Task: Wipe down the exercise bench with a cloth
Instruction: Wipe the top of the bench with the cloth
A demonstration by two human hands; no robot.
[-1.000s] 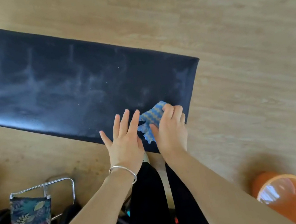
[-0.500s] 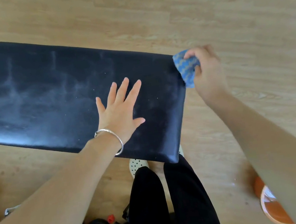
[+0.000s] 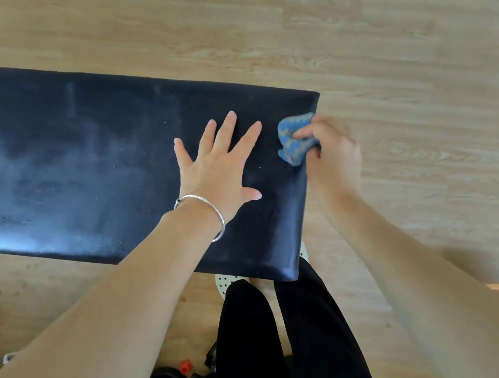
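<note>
Head view: a person leans over the black exercise bench (image 3: 73, 158), with both hands at its right-hand end
Change: half a second back the cloth (image 3: 294, 140) was at the far corner of this end; it has since come part-way down the short end edge toward the near corner. A second back it lay on the near long edge, with both hands close together
Meaning: judging by that path, the end edge and its corners are being rubbed over; the long stretch of pad to the left shows pale streaks and probably awaits wiping
Cloth: blue, patterned and bunched up, pressed against the short end edge, nearer the far corner than the near one
Right hand (image 3: 332, 149): fingers curled round the bunched cloth, pinching it; the hand hangs just off the bench end, over the wooden floor (image 3: 381, 37), and the cloth pokes out from its fingers onto the pad
Left hand (image 3: 219, 174): spread flat with fingers apart, palm down on the pad just beside the cloth and clear of it, apparently bracing; a silver bracelet (image 3: 209, 214) sits at the wrist
</note>
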